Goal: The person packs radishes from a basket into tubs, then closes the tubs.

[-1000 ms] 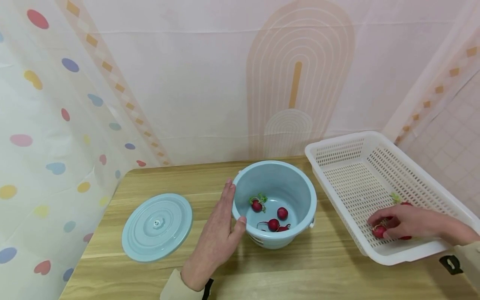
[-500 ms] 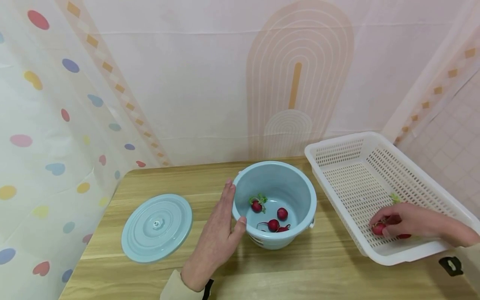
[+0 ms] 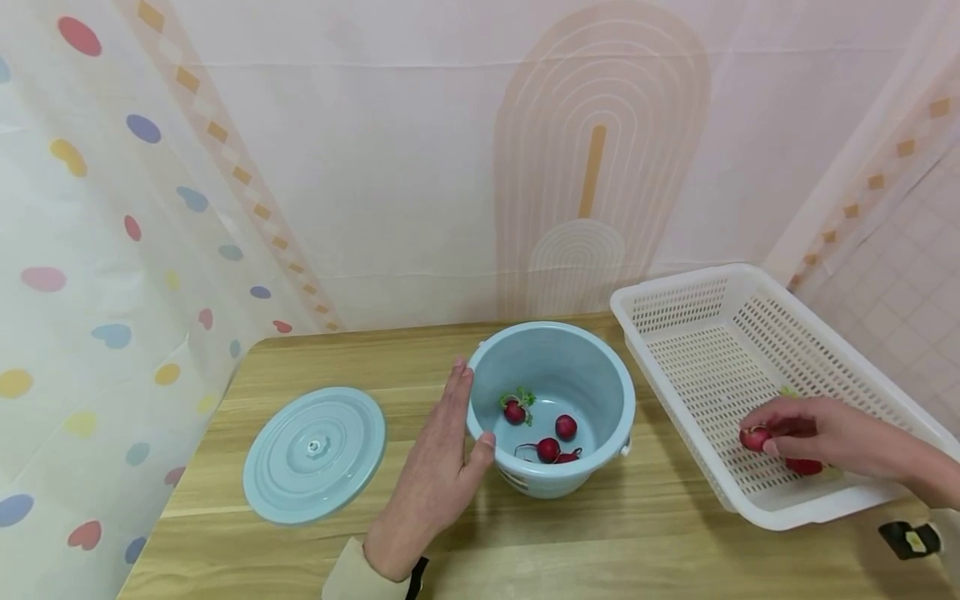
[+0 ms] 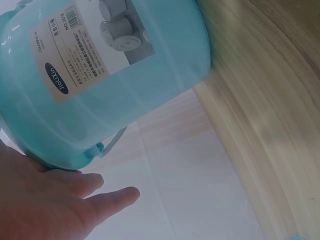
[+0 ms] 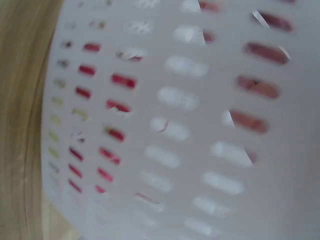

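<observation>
My left hand (image 3: 435, 475) lies with straight fingers against the left side of a light blue bucket (image 3: 551, 333), its thumb at the rim. Several red radishes (image 3: 566, 427) sit on the bucket's floor, one with green leaves. In the left wrist view the bucket's label (image 4: 75, 60) shows, and the fingers touch near the rim. My right hand (image 3: 825, 429) is inside the white basket (image 3: 705, 437), pinching a radish (image 3: 755, 438) between thumb and fingers. Another radish (image 3: 804, 467) lies under that hand. The basket wall (image 5: 200, 125) fills the right wrist view, with red showing through its slots.
A round light blue lid (image 3: 315, 454) lies on the wooden table (image 3: 420, 358), left of the bucket. Behind the table hangs a patterned cloth (image 3: 375, 167). The basket stands at the right, close to the bucket.
My right hand has risen slightly in the basket with the radish between its fingers, showing more of the radish beneath. The left hand and the bucket have stayed put.
</observation>
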Demonstrator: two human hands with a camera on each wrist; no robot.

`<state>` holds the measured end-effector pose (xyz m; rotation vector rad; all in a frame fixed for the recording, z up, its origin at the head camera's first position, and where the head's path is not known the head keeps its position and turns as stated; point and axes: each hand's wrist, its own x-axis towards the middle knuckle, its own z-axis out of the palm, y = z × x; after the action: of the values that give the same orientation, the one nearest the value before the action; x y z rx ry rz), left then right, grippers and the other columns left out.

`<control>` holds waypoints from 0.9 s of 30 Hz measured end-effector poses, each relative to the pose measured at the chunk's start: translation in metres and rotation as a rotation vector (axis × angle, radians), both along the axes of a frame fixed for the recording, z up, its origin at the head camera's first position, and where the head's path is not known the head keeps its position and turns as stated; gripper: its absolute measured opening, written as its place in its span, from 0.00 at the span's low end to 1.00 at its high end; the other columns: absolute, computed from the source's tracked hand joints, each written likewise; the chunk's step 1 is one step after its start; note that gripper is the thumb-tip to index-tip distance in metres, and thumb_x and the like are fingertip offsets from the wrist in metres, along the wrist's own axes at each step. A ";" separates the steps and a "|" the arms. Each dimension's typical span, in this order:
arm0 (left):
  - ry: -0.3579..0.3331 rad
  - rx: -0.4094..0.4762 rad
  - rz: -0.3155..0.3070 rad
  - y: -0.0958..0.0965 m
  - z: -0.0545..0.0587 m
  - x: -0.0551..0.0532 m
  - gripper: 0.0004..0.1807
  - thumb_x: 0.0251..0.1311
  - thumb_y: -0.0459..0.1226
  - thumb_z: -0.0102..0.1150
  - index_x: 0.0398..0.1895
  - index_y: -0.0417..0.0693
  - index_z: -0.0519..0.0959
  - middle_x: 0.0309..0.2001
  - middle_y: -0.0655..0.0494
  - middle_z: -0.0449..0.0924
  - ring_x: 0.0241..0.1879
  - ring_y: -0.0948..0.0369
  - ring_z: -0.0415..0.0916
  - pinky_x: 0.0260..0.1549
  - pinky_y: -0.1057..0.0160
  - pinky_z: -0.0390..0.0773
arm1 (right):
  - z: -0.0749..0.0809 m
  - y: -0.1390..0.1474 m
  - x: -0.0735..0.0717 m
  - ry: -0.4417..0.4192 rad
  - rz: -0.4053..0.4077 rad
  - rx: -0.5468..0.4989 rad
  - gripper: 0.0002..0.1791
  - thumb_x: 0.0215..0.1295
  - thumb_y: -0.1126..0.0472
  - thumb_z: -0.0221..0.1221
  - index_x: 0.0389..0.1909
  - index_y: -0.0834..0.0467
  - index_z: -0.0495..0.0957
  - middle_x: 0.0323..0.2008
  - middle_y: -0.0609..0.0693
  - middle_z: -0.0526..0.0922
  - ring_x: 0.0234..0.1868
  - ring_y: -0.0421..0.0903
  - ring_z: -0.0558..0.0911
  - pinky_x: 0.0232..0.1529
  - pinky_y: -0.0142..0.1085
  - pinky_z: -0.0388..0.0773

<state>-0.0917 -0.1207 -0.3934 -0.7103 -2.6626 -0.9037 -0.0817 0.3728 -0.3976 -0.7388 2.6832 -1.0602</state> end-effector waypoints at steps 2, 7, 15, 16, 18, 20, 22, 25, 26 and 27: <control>0.000 -0.003 0.000 0.000 0.000 0.000 0.41 0.74 0.47 0.46 0.83 0.40 0.49 0.84 0.48 0.43 0.81 0.52 0.48 0.74 0.44 0.58 | 0.004 -0.003 0.003 0.014 -0.037 -0.010 0.15 0.66 0.69 0.66 0.52 0.54 0.85 0.46 0.34 0.86 0.44 0.29 0.81 0.38 0.26 0.80; -0.008 -0.013 0.002 -0.001 0.000 0.000 0.41 0.74 0.47 0.46 0.84 0.41 0.48 0.84 0.49 0.42 0.81 0.52 0.48 0.74 0.45 0.58 | 0.012 -0.010 0.012 0.060 -0.124 -0.037 0.18 0.66 0.70 0.66 0.54 0.52 0.84 0.44 0.36 0.86 0.41 0.31 0.83 0.37 0.26 0.81; -0.018 -0.021 0.006 -0.001 0.001 0.000 0.41 0.74 0.47 0.46 0.84 0.41 0.48 0.84 0.49 0.43 0.81 0.52 0.48 0.74 0.44 0.58 | 0.020 -0.019 0.021 0.088 -0.190 -0.131 0.20 0.67 0.73 0.63 0.57 0.57 0.82 0.48 0.38 0.86 0.44 0.33 0.84 0.42 0.20 0.78; -0.020 -0.020 0.007 -0.001 0.001 0.000 0.41 0.74 0.47 0.46 0.84 0.41 0.48 0.84 0.49 0.43 0.81 0.52 0.48 0.74 0.44 0.58 | 0.022 -0.021 0.022 0.083 -0.205 -0.131 0.19 0.67 0.73 0.64 0.57 0.56 0.82 0.48 0.38 0.86 0.44 0.33 0.84 0.42 0.20 0.78; -0.022 -0.019 0.008 0.000 0.001 0.000 0.41 0.74 0.47 0.46 0.84 0.42 0.48 0.84 0.49 0.44 0.81 0.52 0.48 0.74 0.44 0.58 | 0.026 -0.024 0.025 0.082 -0.227 -0.132 0.19 0.68 0.71 0.63 0.58 0.56 0.82 0.48 0.38 0.86 0.43 0.35 0.85 0.41 0.21 0.79; -0.021 -0.018 0.007 0.000 0.001 0.000 0.41 0.74 0.47 0.46 0.84 0.41 0.48 0.84 0.48 0.44 0.81 0.52 0.48 0.74 0.44 0.58 | 0.031 -0.029 0.027 0.085 -0.233 -0.139 0.18 0.69 0.71 0.62 0.58 0.57 0.81 0.48 0.40 0.87 0.42 0.37 0.86 0.41 0.23 0.80; -0.021 -0.017 0.007 0.000 0.001 0.000 0.41 0.74 0.47 0.46 0.84 0.41 0.48 0.84 0.48 0.44 0.81 0.52 0.48 0.74 0.44 0.58 | 0.035 -0.033 0.029 0.091 -0.236 -0.152 0.18 0.70 0.71 0.62 0.59 0.57 0.81 0.48 0.41 0.87 0.41 0.40 0.87 0.41 0.24 0.81; -0.019 -0.015 0.007 0.000 0.001 0.000 0.41 0.73 0.46 0.46 0.84 0.41 0.48 0.84 0.49 0.43 0.81 0.53 0.48 0.74 0.44 0.58 | 0.038 -0.040 0.032 0.113 -0.247 -0.176 0.19 0.70 0.72 0.62 0.59 0.58 0.81 0.48 0.41 0.87 0.41 0.39 0.87 0.42 0.24 0.81; -0.018 -0.015 0.007 0.000 0.001 0.000 0.41 0.73 0.47 0.46 0.84 0.41 0.48 0.84 0.49 0.43 0.81 0.53 0.48 0.74 0.44 0.58 | 0.039 -0.041 0.033 0.121 -0.255 -0.184 0.19 0.69 0.72 0.62 0.60 0.58 0.81 0.48 0.41 0.87 0.40 0.39 0.87 0.41 0.24 0.82; -0.019 -0.014 0.007 0.000 0.001 0.000 0.41 0.73 0.47 0.46 0.84 0.41 0.48 0.84 0.50 0.43 0.81 0.53 0.47 0.74 0.44 0.58 | 0.039 -0.043 0.034 0.132 -0.261 -0.196 0.20 0.68 0.73 0.62 0.60 0.59 0.81 0.48 0.41 0.87 0.40 0.39 0.87 0.41 0.24 0.82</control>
<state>-0.0921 -0.1207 -0.3927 -0.6991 -2.6888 -0.8945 -0.0481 0.3300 -0.3582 -0.5127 2.8757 -1.3986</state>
